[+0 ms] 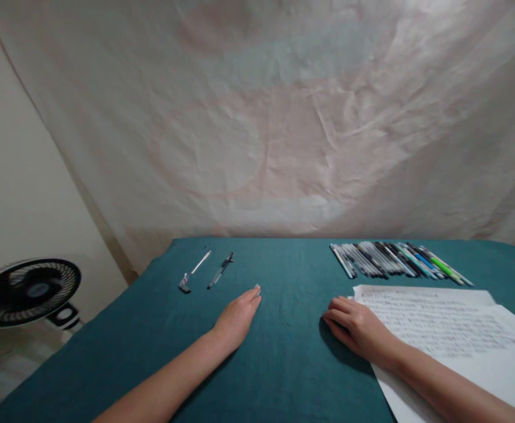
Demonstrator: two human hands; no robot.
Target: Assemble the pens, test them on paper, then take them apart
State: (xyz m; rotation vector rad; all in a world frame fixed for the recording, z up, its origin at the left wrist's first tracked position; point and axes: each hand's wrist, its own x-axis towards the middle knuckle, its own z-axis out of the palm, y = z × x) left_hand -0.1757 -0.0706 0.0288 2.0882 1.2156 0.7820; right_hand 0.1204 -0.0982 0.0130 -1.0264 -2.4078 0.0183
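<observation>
My left hand [238,317] is low over the middle of the green cloth, its fingers pressed together. A small pale bit shows at the fingertips, too small to name. Beyond it lie a clear pen with dark ends [220,271] and a thin white stick-like piece [201,262], beside a small grey-and-white object [184,284]. My right hand [354,326] rests by the left edge of the written sheets [442,329], fingers loosely curled, and I see nothing in them. Past the sheets, a row of many pens [381,259] lies side by side, mostly clear and black, with blue and green ones at the right.
Green cloth [293,364] covers the table. A wrinkled pale sheet [284,129] hangs behind the far edge. To the left of the table stands a black fan [32,292] near a plain wall [23,176].
</observation>
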